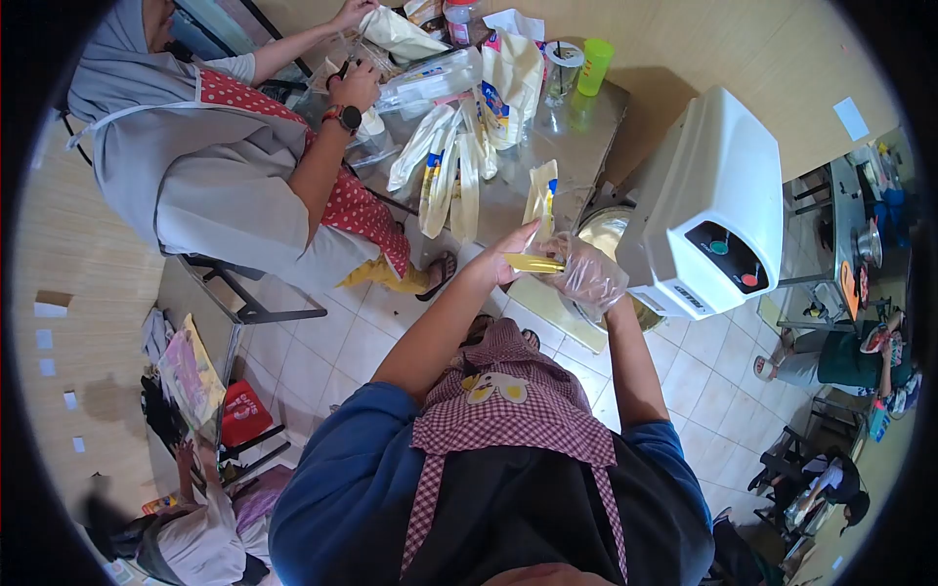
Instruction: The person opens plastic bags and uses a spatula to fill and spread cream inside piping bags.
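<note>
My bare left hand (500, 259) is closed at one end of a slim yellow object (532, 264) whose kind I cannot make out. Its other end meets my right hand (589, 277), which wears a clear plastic glove with the fingers curled round that end. Just above my left hand is a cream plastic pouch (540, 193) with a blue and yellow label; whether my fingers touch it is unclear. Partly hidden by my right hand and the white machine, a metal bowl (625, 217) has pale contents.
A white machine (713, 195) with green and red buttons stands at right. On the table (592, 146) are several cream pouches (451, 181), a lidded cup (563, 73) and a green tumbler (594, 66). A co-worker (225, 186) in a dotted apron works at left.
</note>
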`<control>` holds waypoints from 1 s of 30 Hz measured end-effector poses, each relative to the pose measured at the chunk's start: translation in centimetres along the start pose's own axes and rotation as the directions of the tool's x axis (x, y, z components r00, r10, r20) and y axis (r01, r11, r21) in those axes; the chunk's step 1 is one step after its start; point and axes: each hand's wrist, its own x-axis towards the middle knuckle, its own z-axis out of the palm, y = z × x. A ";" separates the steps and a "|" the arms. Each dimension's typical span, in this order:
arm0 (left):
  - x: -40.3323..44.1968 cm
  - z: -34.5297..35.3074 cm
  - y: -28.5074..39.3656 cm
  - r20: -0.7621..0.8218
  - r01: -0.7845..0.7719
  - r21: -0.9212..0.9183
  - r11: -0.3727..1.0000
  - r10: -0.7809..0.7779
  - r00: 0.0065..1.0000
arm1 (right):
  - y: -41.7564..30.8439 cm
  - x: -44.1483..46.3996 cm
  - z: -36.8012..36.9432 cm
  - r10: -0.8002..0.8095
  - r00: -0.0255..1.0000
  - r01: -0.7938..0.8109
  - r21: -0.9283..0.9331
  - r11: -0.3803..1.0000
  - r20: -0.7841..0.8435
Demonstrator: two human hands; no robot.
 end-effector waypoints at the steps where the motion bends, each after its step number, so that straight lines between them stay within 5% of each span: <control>1: 0.2 -0.2 -0.1 -0.059 0.023 0.043 0.999 -0.021 0.998 | -0.3 0.0 -0.3 -0.004 1.000 0.004 -0.002 1.000 0.001; 3: 1.0 -1.6 -0.3 0.014 0.003 0.057 0.998 -0.004 1.000 | -0.8 0.2 -0.6 0.150 0.988 -0.150 -0.013 0.989 0.045; 5: 1.1 -1.3 -0.1 0.089 -0.019 0.068 0.998 0.012 0.996 | -0.9 0.2 -1.0 0.110 0.993 -0.112 0.033 0.993 0.048; 11: 1.1 -0.8 0.7 -0.020 0.040 0.041 0.998 -0.039 0.999 | -1.4 0.6 -1.4 0.055 0.996 -0.061 0.094 0.994 0.072; 13: 1.3 -1.1 0.8 0.073 0.003 0.043 0.999 -0.007 0.997 | -1.4 0.8 -1.5 0.047 0.996 -0.053 0.072 0.996 0.079; 17: 0.7 -0.4 1.5 0.214 -0.069 0.133 0.989 0.040 0.976 | -1.7 0.7 -1.5 -0.044 0.995 0.057 -0.141 0.988 0.090; 22: 0.7 0.3 1.6 0.074 0.109 0.046 0.993 -0.112 0.991 | -0.6 1.2 -0.9 -0.104 0.992 0.125 -0.346 0.930 0.076; 27: 2.0 -0.6 1.8 0.196 -0.014 0.105 0.994 -0.007 0.981 | -0.6 2.0 0.1 0.109 0.994 -0.085 -0.453 0.887 0.026; 28: 1.5 -0.2 2.2 0.163 0.013 0.105 0.994 -0.030 0.986 | -1.1 2.2 -0.3 0.109 0.994 -0.084 -0.454 0.887 0.028; 30: 0.9 0.7 2.7 0.131 0.037 0.107 0.994 -0.051 0.990 | -2.1 2.7 -1.4 -0.028 0.999 0.027 -0.027 0.999 -0.041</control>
